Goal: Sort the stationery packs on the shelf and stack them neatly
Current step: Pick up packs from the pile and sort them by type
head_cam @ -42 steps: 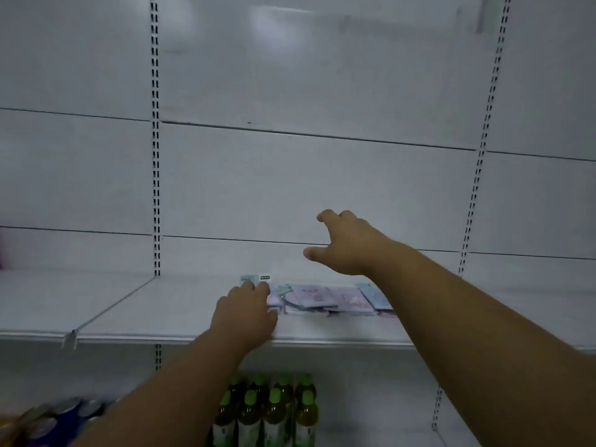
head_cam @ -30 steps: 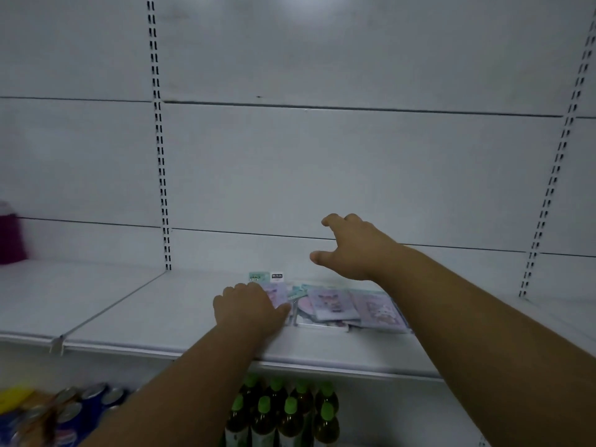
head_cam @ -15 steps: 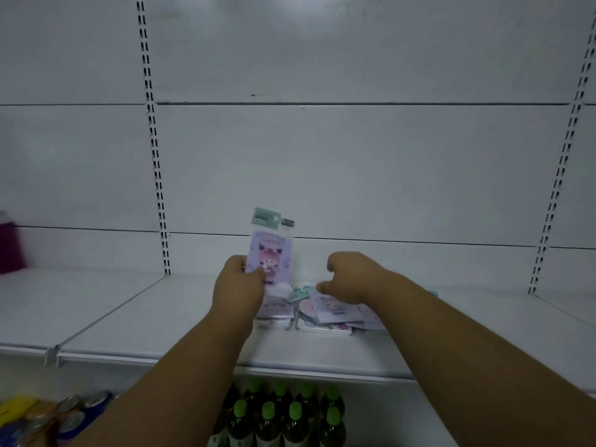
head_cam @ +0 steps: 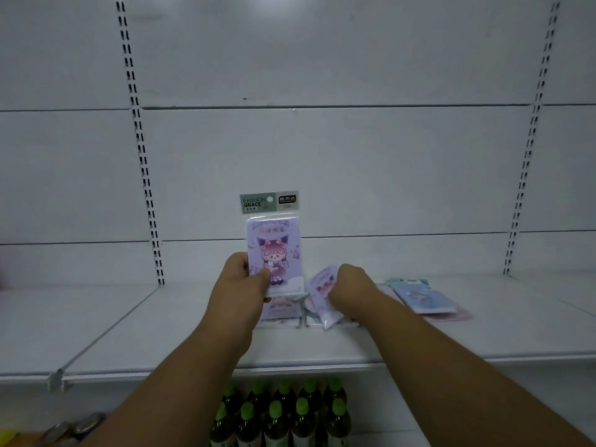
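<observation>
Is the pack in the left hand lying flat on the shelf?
No, the left hand holds the purple pack upright above the shelf.

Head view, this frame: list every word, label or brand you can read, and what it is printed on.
"FASHION GRACE": green header card of the purple pack held upright in the left hand.
Black label beside it on the same header: characters too blurred to read.
Title above the cartoon girl on that pack: blurred, unreadable.
Pack in the right hand grip, packs lying on the shelf, bottles below: no legible text.
</observation>
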Tool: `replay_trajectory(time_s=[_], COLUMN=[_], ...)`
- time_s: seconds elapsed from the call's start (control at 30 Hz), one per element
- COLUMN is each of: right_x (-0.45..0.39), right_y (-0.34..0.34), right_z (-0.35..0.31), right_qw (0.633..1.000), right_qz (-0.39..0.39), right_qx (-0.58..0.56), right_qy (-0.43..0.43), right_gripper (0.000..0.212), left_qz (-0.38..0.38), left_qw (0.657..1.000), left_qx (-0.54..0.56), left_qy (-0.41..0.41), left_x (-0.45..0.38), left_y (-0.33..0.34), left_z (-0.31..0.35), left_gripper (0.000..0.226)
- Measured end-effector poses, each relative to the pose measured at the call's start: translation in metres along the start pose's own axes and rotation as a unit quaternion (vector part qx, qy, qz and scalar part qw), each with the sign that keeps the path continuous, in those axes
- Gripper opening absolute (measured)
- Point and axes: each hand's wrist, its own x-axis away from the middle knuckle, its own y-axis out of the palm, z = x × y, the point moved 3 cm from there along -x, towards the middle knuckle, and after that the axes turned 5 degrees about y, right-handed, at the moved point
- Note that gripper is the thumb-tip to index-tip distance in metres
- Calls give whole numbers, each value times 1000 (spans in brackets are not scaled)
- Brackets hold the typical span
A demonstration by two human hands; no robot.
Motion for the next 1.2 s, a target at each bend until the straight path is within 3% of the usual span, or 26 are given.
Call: replay_trajectory(time_s=[0.07,0.17,0.27,0.53,0.87,1.2], right_x=[11,35,61,114,145,69], right_y=[-8,-28,-46,-127,-241,-286], right_z=[3,18,47,160,383,501], right_qw=[991,949,917,897,901,909], right_qz=[48,154,183,238,272,247], right_qx=[-125,-273,-351,-369,-329,-322], right_qy=[6,22,49,56,80,95], right_gripper=[8,13,12,15,12,12], left_qz=[-14,-31,-50,-126,-187,-141], left_qw=[1000,999,997,989,975,987], left_qx=[9,32,53,74,117,73], left_qy=[-2,2,-11,-1,-11,-2], left_x=[1,7,17,59,144,135], left_y=[0,5,24,147,380,509], left_z=[-1,-3,-11,6,21,5], left_gripper=[13,15,14,13,17,12])
